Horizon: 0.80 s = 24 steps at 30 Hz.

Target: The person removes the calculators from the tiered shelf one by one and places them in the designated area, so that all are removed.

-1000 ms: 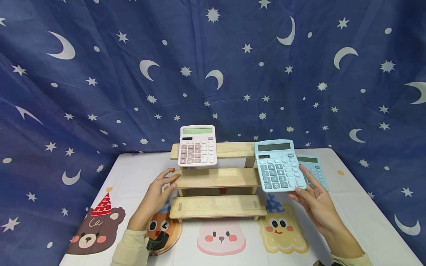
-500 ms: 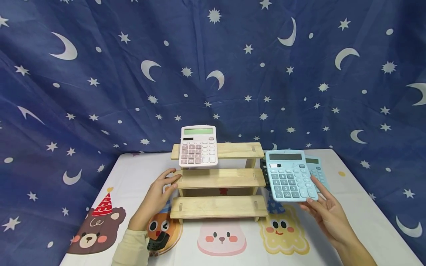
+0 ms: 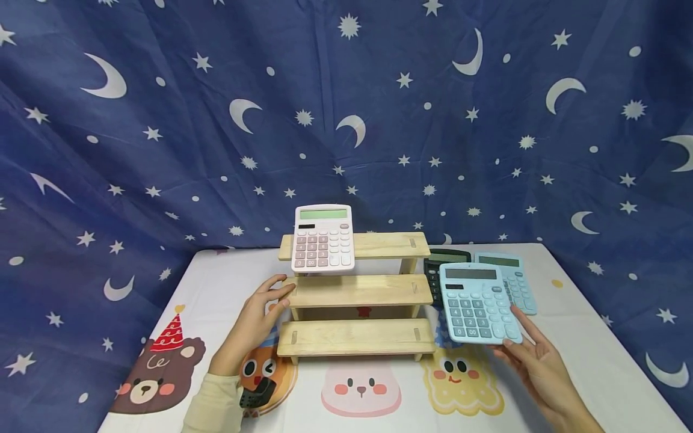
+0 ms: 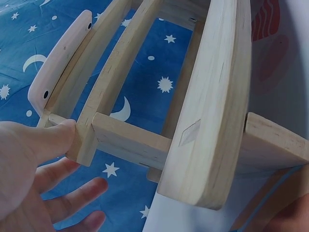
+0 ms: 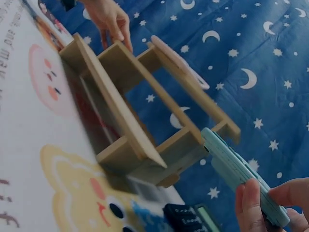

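Note:
My right hand [image 3: 541, 367] pinches a light-blue calculator [image 3: 476, 300] by its lower right corner. Its keys face me, beside the right end of a three-tier wooden display rack [image 3: 357, 337]. Seen edge-on in the right wrist view, the calculator [image 5: 244, 166] sits between thumb and fingers. At the rack's left end, my left hand [image 3: 257, 319] holds the end of the middle tier. Thumb and forefinger pinch that wooden end in the left wrist view, the other fingers [image 4: 77, 198] spread below. A pink-and-white calculator [image 3: 323, 219] leans on the top tier's left part.
Right of the rack, a black calculator [image 3: 433, 270] and a second light-blue calculator [image 3: 517, 282] lie on the white cloth [image 3: 585, 337] with cartoon prints. The held calculator partly covers both. A dark blue star-and-moon curtain [image 3: 379, 120] hangs behind.
My right hand has moved the light-blue calculator down and to the right, away from the rack's upper tiers, uncovering the black calculator. My left hand stays at the rack.

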Each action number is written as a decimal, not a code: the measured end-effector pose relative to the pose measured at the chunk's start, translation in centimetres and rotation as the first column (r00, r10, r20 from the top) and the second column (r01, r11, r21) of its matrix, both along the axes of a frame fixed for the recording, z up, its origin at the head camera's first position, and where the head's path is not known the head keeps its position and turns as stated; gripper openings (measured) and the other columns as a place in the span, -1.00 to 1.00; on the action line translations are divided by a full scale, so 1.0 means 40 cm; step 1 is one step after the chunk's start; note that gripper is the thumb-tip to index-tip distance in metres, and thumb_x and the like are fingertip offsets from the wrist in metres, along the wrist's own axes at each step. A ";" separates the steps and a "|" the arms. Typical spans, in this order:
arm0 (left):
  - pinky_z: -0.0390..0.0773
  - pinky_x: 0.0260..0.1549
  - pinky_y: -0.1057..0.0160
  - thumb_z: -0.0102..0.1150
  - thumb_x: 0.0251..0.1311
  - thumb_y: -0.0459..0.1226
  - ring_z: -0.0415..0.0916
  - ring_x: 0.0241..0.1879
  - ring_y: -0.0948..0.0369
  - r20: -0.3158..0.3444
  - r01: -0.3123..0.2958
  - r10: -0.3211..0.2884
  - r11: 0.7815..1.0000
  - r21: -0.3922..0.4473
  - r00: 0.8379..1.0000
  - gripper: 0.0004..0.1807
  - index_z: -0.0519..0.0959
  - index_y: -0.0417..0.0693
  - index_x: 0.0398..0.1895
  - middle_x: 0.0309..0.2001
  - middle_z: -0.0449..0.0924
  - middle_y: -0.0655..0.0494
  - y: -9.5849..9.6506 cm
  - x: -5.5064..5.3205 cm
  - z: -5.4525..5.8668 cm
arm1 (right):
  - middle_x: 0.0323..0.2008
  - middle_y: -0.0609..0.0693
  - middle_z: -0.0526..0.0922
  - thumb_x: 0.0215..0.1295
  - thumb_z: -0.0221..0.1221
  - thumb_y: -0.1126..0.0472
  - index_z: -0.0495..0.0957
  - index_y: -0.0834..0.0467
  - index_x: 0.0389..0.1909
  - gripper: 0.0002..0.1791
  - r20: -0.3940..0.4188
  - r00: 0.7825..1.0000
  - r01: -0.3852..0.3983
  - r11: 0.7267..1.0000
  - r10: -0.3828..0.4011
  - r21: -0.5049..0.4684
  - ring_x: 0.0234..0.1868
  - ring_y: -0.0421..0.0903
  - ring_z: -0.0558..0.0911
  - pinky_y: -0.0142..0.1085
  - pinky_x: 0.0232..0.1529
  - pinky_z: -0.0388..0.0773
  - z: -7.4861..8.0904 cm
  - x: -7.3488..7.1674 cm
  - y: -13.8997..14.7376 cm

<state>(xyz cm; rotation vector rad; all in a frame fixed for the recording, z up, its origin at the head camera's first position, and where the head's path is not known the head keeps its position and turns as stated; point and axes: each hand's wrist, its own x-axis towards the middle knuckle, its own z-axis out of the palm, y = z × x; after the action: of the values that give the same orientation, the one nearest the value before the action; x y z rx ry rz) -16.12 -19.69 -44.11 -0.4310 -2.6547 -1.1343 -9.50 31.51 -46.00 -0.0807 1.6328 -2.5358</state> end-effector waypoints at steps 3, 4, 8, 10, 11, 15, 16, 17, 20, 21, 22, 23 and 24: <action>0.39 0.27 -0.32 0.17 0.38 -0.36 0.32 0.41 -0.28 0.008 -0.001 0.001 1.000 0.004 1.000 -0.61 0.58 -0.27 0.24 0.42 0.37 -0.25 0.000 0.000 0.000 | 0.06 -0.25 0.72 0.51 -0.06 0.50 -0.46 0.06 0.63 -0.05 0.046 0.999 0.005 0.999 -0.007 0.037 -0.06 -0.19 0.78 -0.42 -0.07 0.69 -0.013 0.003 0.000; 0.39 0.27 -0.32 0.17 0.38 -0.36 0.31 0.42 -0.29 0.010 -0.002 0.002 1.000 0.004 1.000 -0.61 0.58 -0.27 0.24 0.42 0.37 -0.25 0.000 0.000 0.000 | 0.05 -0.27 0.72 0.51 -0.05 0.49 -0.46 0.06 0.63 -0.05 0.064 0.998 0.012 0.999 -0.015 0.052 -0.06 -0.21 0.77 -0.42 -0.07 0.69 -0.017 0.003 -0.001; 0.39 0.27 -0.32 0.17 0.38 -0.35 0.31 0.42 -0.28 0.021 -0.005 0.005 1.000 0.007 1.000 -0.61 0.58 -0.27 0.24 0.43 0.36 -0.25 0.001 0.000 -0.001 | 0.01 -0.34 0.72 0.51 -0.01 0.46 -0.45 0.07 0.63 -0.04 0.112 0.993 0.025 0.994 -0.036 0.103 -0.08 -0.22 0.77 -0.42 -0.07 0.69 -0.036 0.007 -0.005; 0.40 0.27 -0.31 0.18 0.38 -0.34 0.32 0.42 -0.28 0.022 -0.006 0.006 1.000 0.008 1.000 -0.61 0.59 -0.27 0.23 0.42 0.37 -0.25 0.001 -0.001 -0.001 | 0.00 -0.34 0.72 0.50 0.00 0.45 -0.45 0.09 0.63 -0.04 0.123 0.991 0.029 0.992 -0.044 0.124 -0.09 -0.23 0.78 -0.42 -0.07 0.69 -0.045 0.009 -0.006; 0.40 0.27 -0.31 0.18 0.38 -0.34 0.32 0.41 -0.28 0.022 -0.006 0.006 1.000 0.009 1.000 -0.61 0.59 -0.27 0.23 0.42 0.37 -0.26 0.001 -0.001 -0.002 | -0.01 -0.35 0.72 0.50 0.01 0.44 -0.44 0.09 0.63 -0.04 0.132 0.990 0.029 0.991 -0.047 0.134 -0.10 -0.23 0.78 -0.42 -0.07 0.69 -0.049 0.009 -0.007; 0.41 0.27 -0.30 0.19 0.38 -0.34 0.32 0.41 -0.28 0.022 -0.006 0.006 1.000 0.010 1.000 -0.61 0.59 -0.27 0.23 0.42 0.37 -0.26 0.002 -0.001 -0.003 | -0.06 -0.41 0.72 0.50 0.05 0.41 -0.42 0.07 0.63 -0.03 0.184 0.980 0.035 0.981 -0.071 0.190 -0.11 -0.26 0.77 -0.42 -0.07 0.69 -0.065 0.011 -0.011; 0.41 0.26 -0.31 0.18 0.38 -0.34 0.32 0.41 -0.29 0.020 -0.006 0.006 1.000 0.009 1.000 -0.61 0.59 -0.27 0.23 0.42 0.37 -0.26 0.001 -0.001 -0.003 | -0.07 -0.44 0.71 0.49 0.06 0.39 -0.41 0.06 0.64 -0.02 0.205 0.976 0.035 0.978 -0.079 0.206 -0.11 -0.27 0.77 -0.42 -0.06 0.69 -0.068 0.011 -0.012; 0.41 0.26 -0.31 0.18 0.38 -0.34 0.32 0.41 -0.29 0.021 -0.006 0.006 1.000 0.008 1.000 -0.61 0.59 -0.27 0.23 0.42 0.37 -0.26 0.002 -0.001 -0.003 | -0.10 -0.46 0.70 0.49 0.08 0.38 -0.41 0.04 0.64 -0.01 0.227 0.970 0.036 0.975 -0.087 0.221 -0.11 -0.29 0.77 -0.42 -0.06 0.69 -0.072 0.011 -0.013; 0.42 0.26 -0.30 0.18 0.38 -0.34 0.33 0.41 -0.29 0.020 -0.008 0.008 1.000 0.007 1.000 -0.61 0.59 -0.27 0.23 0.42 0.37 -0.26 0.001 -0.001 -0.003 | -0.14 -0.51 0.68 0.47 0.10 0.38 -0.38 0.01 0.64 0.00 0.273 0.956 0.038 0.966 -0.110 0.255 -0.09 -0.32 0.75 -0.41 -0.03 0.68 -0.082 0.009 -0.019; 0.42 0.26 -0.30 0.18 0.38 -0.34 0.33 0.41 -0.28 0.020 -0.009 0.009 1.000 0.007 1.000 -0.61 0.59 -0.27 0.23 0.42 0.37 -0.26 0.001 -0.001 -0.003 | -0.15 -0.52 0.67 0.47 0.11 0.38 -0.37 0.00 0.65 0.00 0.288 0.951 0.037 0.964 -0.115 0.263 -0.08 -0.33 0.74 -0.41 -0.02 0.68 -0.085 0.008 -0.021; 0.42 0.26 -0.30 0.18 0.38 -0.34 0.33 0.41 -0.29 0.021 -0.009 0.009 1.000 0.007 1.000 -0.61 0.59 -0.27 0.23 0.42 0.37 -0.26 0.001 -0.002 -0.003 | -0.15 -0.53 0.66 0.46 0.12 0.38 -0.36 -0.01 0.65 0.01 0.299 0.946 0.037 0.962 -0.121 0.272 -0.07 -0.34 0.74 -0.40 -0.01 0.68 -0.087 0.007 -0.023; 0.42 0.26 -0.30 0.19 0.38 -0.34 0.33 0.41 -0.28 0.023 -0.009 0.009 1.000 0.008 1.000 -0.61 0.59 -0.27 0.23 0.42 0.37 -0.25 0.002 -0.002 -0.003 | -0.15 -0.53 0.65 0.45 0.12 0.39 -0.35 -0.02 0.65 0.01 0.309 0.943 0.038 0.960 -0.127 0.277 -0.06 -0.34 0.74 -0.40 0.00 0.68 -0.089 0.007 -0.025; 0.41 0.27 -0.30 0.19 0.38 -0.34 0.33 0.41 -0.28 0.024 -0.010 0.010 1.000 0.009 1.000 -0.61 0.60 -0.27 0.22 0.42 0.38 -0.25 0.002 -0.002 -0.003 | -0.15 -0.54 0.64 0.44 0.13 0.38 -0.33 -0.03 0.65 0.01 0.320 0.938 0.039 0.958 -0.133 0.284 -0.06 -0.34 0.74 -0.40 0.01 0.67 -0.091 0.006 -0.027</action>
<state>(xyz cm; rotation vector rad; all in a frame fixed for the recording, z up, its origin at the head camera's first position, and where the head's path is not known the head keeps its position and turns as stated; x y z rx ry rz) -16.21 -19.62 -44.24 -0.4041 -2.6683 -1.1550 -9.28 30.43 -49.64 0.4364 1.8498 -2.1932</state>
